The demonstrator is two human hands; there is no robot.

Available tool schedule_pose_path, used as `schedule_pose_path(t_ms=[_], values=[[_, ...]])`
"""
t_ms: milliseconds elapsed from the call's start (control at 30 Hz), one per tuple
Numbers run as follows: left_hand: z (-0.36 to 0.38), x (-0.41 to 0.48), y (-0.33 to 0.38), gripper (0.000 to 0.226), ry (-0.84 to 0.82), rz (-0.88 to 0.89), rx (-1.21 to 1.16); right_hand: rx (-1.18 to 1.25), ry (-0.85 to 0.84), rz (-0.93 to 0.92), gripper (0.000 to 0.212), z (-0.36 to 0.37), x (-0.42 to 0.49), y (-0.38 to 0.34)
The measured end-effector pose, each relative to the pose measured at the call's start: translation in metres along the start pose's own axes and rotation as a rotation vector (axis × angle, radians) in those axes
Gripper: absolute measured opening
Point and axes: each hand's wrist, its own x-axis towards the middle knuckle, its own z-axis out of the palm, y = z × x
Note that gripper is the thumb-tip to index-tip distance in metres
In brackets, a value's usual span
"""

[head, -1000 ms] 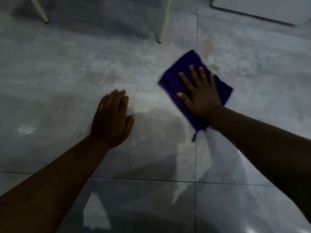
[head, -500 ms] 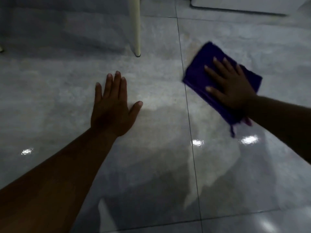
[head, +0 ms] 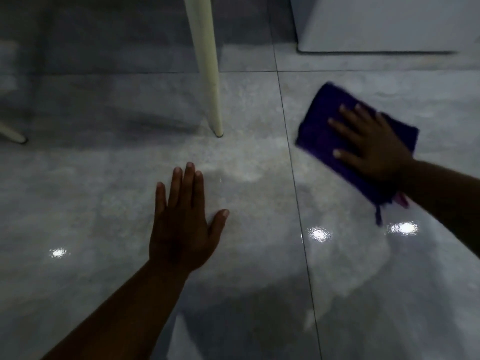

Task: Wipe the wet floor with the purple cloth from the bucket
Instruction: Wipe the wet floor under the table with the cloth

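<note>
Right hand (head: 374, 149) flat, fingers spread, palm down on the cloth (head: 324, 131), pressing it to the floor (head: 104, 190); not gripping it. Cloth is purple, folded, lying on the tile to the right of the grout line (head: 291, 162), near the white cabinet base (head: 389, 24). A loose thread or tag (head: 378, 216) trails from its near corner. Left hand (head: 181, 229) also flat on the floor, fingers extended and close together, thumb out, holding nothing, well apart from the cloth. White leg (head: 207, 74) stands just beyond the left fingertips; second leg (head: 11, 135) at far left. Floor glossy, with bright light reflections near the hands.
</note>
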Motion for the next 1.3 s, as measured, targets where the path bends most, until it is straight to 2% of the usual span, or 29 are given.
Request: schedule_pose_path(t_ms=[67,133,200,267,400,467,533,600,667,733,800,867,933,1000,1067,1167,1233,1300], values=[[0.002,0.001,-0.001,0.087,0.005,-0.001,0.008,0.037,0.009,0.131,0.083,-0.011,0.053,0.001],[0.004,0.001,-0.001,0.086,0.015,0.002,0.005,0.029,-0.012,0.156,0.077,-0.019,0.100,-0.014],[0.006,0.001,-0.001,0.086,0.027,0.008,0.008,0.014,-0.017,0.122,0.074,-0.021,0.132,-0.040],[0.006,0.004,-0.002,0.087,0.026,0.000,-0.002,-0.041,-0.014,-0.005,0.072,-0.019,0.142,-0.074],[0.000,0.002,0.000,0.087,0.005,-0.002,-0.030,-0.160,-0.006,-0.365,0.072,0.003,0.066,-0.115],[-0.003,0.001,0.002,0.087,0.001,0.005,-0.017,-0.140,-0.014,-0.525,0.071,0.020,-0.014,-0.106],[-0.003,0.005,-0.003,0.087,0.009,-0.006,0.011,-0.113,-0.022,-0.555,0.073,0.039,-0.086,-0.066],[-0.002,0.008,-0.006,0.088,0.016,-0.003,0.027,-0.110,-0.011,-0.419,0.073,0.037,-0.133,-0.008],[0.000,0.007,-0.005,0.087,0.024,0.021,0.032,-0.066,-0.024,-0.124,0.072,0.026,-0.148,0.038],[0.004,0.005,-0.005,0.087,0.028,0.033,0.021,0.012,-0.025,0.193,0.076,0.020,-0.130,0.047],[0.005,0.003,-0.006,0.089,0.012,0.022,0.014,0.032,0.020,0.321,0.077,0.019,-0.098,0.019],[0.003,0.000,-0.005,0.090,-0.008,0.010,-0.001,0.007,0.043,0.202,0.076,0.022,-0.073,-0.030],[-0.004,-0.001,0.000,0.092,-0.029,-0.002,-0.015,-0.028,0.046,-0.064,0.075,0.032,-0.081,-0.078],[-0.013,-0.002,0.003,0.094,-0.066,-0.026,-0.011,-0.023,0.051,-0.352,0.072,0.050,-0.127,-0.121],[-0.021,-0.005,0.015,0.093,-0.052,-0.023,-0.036,0.019,0.065,-0.552,0.067,0.072,-0.206,-0.145],[-0.023,-0.012,0.044,0.089,-0.007,0.038,-0.091,0.011,0.067,-0.621,0.071,0.092,-0.309,-0.122],[-0.019,-0.014,0.066,0.089,-0.014,0.091,-0.123,-0.028,0.036,-0.547,0.075,0.089,-0.334,-0.074],[-0.011,-0.010,0.087,0.088,-0.029,0.143,-0.123,-0.025,-0.017,-0.391,0.076,0.080,-0.323,-0.023]])
